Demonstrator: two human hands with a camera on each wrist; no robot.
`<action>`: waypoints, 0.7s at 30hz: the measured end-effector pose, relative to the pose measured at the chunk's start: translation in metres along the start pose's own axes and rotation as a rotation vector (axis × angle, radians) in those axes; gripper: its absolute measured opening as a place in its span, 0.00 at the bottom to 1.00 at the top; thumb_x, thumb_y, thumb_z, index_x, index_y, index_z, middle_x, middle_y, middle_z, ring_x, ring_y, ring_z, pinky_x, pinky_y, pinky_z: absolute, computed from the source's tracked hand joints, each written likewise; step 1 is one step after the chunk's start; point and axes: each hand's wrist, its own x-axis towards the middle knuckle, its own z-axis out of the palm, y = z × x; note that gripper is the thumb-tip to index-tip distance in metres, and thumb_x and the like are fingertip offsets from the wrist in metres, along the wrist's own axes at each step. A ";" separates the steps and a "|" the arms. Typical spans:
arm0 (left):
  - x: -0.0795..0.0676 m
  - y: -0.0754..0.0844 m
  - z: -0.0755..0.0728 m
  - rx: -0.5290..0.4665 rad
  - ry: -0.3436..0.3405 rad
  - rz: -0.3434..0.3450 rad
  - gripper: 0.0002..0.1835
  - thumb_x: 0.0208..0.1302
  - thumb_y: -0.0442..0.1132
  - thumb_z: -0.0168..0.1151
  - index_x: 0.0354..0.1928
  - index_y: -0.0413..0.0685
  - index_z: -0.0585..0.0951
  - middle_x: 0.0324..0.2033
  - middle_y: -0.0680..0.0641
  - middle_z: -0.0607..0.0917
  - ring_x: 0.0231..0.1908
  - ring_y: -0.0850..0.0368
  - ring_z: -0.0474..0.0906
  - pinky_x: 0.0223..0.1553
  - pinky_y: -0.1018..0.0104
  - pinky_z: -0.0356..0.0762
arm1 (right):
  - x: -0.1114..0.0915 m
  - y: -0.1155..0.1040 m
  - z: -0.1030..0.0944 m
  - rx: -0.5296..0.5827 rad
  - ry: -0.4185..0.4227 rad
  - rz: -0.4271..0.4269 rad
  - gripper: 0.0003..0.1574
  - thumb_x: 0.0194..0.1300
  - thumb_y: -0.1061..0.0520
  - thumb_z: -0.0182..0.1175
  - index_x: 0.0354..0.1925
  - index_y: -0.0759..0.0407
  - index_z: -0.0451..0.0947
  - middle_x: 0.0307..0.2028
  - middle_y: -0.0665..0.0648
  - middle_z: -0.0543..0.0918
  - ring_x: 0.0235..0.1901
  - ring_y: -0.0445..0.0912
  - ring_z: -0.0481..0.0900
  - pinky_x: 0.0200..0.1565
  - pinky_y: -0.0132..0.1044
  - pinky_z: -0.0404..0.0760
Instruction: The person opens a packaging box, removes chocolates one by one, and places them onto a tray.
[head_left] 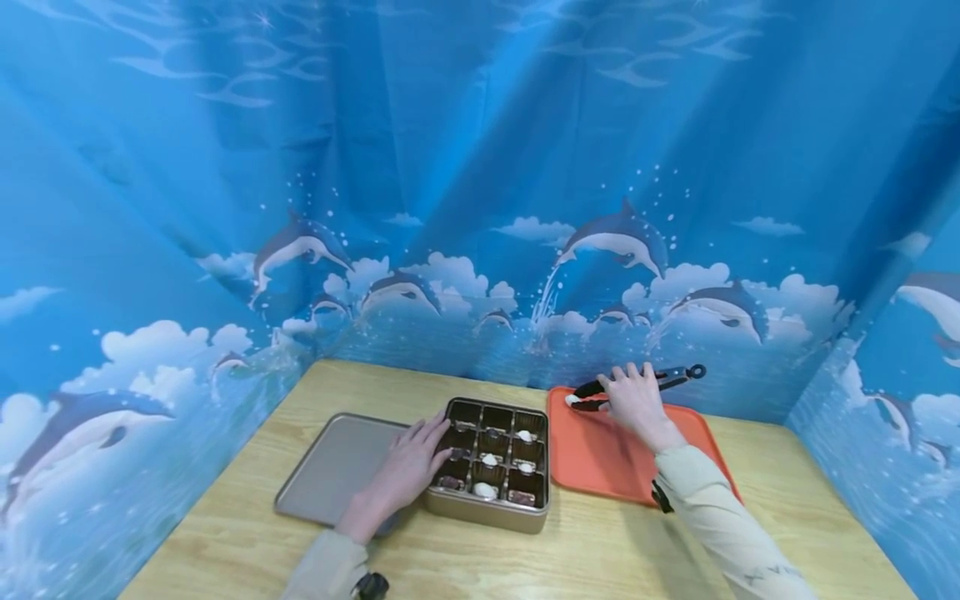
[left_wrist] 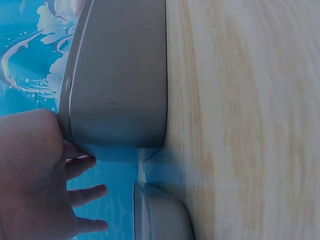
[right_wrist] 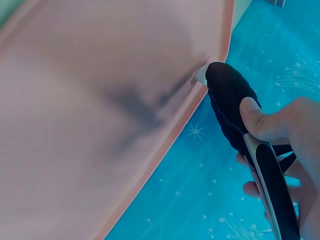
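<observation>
My left hand (head_left: 408, 458) rests at the left rim of a bronze-coloured metal box (head_left: 487, 512); its fingers look spread in the left wrist view. A divider splits the box into several square compartments. Small white pieces (head_left: 486, 490) and dark wrapped pieces (head_left: 522, 497) lie in some of them. With my right hand (head_left: 633, 404) I grip black-and-silver tongs (right_wrist: 231, 95) over the back left of an orange tray (head_left: 600, 462). A small white piece (right_wrist: 201, 74) shows at the tongs' tips, near the tray's raised edge.
A shallow grey metal lid or tray (head_left: 337, 467) lies left of the box, partly under my left forearm. The orange tray sits close against the box's right side. A blue dolphin-print curtain (head_left: 465, 208) hangs behind the wooden table (head_left: 592, 558).
</observation>
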 end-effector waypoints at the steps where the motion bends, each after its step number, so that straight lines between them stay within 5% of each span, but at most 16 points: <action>1: 0.000 0.000 0.000 0.000 0.001 -0.001 0.29 0.78 0.46 0.53 0.74 0.40 0.67 0.76 0.42 0.62 0.72 0.32 0.61 0.67 0.27 0.59 | 0.001 0.000 0.001 -0.002 -0.007 0.000 0.30 0.57 0.41 0.74 0.55 0.52 0.84 0.44 0.60 0.83 0.46 0.60 0.75 0.48 0.58 0.71; 11: 0.000 0.001 0.001 -0.005 0.019 0.020 0.28 0.77 0.45 0.54 0.73 0.39 0.68 0.76 0.41 0.63 0.71 0.30 0.62 0.67 0.27 0.60 | -0.002 0.000 0.001 0.018 -0.014 0.016 0.34 0.59 0.41 0.73 0.59 0.53 0.82 0.50 0.62 0.82 0.50 0.62 0.75 0.52 0.63 0.70; 21: -0.001 0.002 -0.001 -0.007 0.034 0.028 0.27 0.77 0.44 0.54 0.72 0.38 0.69 0.74 0.39 0.66 0.69 0.30 0.64 0.65 0.26 0.61 | -0.014 0.000 -0.007 0.112 0.109 0.030 0.37 0.62 0.45 0.72 0.66 0.55 0.77 0.52 0.63 0.82 0.51 0.63 0.75 0.50 0.63 0.69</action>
